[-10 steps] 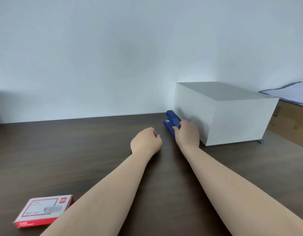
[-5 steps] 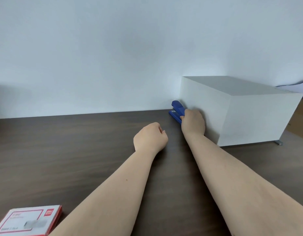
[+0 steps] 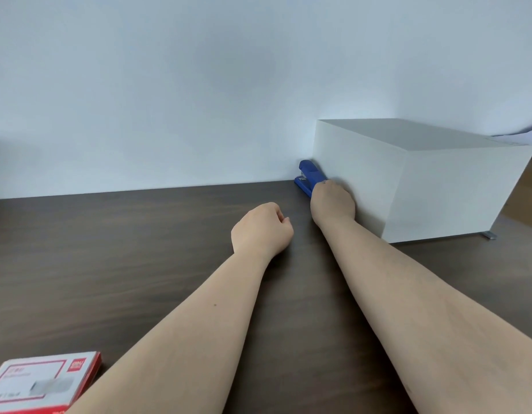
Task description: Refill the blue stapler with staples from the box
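The blue stapler [image 3: 309, 176] lies at the back of the dark wooden table [image 3: 109, 249], squeezed against the left side of a white box. My right hand [image 3: 332, 204] is closed over its near end, hiding that half. My left hand [image 3: 261, 230] rests on the table to the left of it as a loose fist with nothing in it. The red and white staple box [image 3: 40, 382] lies flat at the near left corner, beside my left forearm.
A large white box [image 3: 423, 180] stands on the table at the right, against the pale wall [image 3: 199, 85]. Papers [image 3: 530, 134] and a brown surface show past it at the far right edge.
My right hand has stayed on the stapler while the view swung; the stapler and white box sit further right in the picture, and the staple box has slid toward the lower left corner.
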A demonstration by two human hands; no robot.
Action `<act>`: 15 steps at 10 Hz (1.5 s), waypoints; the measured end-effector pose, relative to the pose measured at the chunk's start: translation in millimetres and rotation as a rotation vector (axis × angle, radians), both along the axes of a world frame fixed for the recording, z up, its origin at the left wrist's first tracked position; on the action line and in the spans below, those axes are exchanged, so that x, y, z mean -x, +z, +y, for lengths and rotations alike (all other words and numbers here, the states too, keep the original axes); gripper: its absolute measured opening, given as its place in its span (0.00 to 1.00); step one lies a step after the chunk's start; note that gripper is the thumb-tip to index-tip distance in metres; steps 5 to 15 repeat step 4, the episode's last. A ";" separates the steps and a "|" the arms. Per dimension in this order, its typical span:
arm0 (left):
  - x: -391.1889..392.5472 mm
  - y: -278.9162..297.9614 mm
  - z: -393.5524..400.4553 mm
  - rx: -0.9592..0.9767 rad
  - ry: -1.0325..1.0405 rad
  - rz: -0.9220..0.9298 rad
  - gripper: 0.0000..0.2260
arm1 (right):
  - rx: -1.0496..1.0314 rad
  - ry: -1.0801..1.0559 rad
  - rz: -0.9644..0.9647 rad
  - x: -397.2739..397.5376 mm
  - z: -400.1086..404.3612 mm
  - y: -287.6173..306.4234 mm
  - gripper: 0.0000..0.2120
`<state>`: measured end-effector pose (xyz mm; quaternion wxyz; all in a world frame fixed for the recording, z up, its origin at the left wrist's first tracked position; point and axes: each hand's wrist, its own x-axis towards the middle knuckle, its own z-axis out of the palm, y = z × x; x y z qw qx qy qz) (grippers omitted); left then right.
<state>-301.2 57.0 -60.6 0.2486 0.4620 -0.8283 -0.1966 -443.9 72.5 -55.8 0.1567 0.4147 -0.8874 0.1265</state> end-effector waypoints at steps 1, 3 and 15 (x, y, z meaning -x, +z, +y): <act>-0.8 -1.7 0.4 0.009 -0.001 -0.001 0.06 | 0.028 -0.011 -0.032 0.3 -0.6 -2.3 0.15; -4.3 -1.6 5.2 -0.013 -0.017 0.002 0.07 | 0.105 0.029 -0.082 -6.5 15.8 -3.3 0.15; -7.6 2.5 8.7 -0.043 -0.017 0.036 0.07 | 0.106 0.044 -0.102 -12.1 29.1 -2.6 0.14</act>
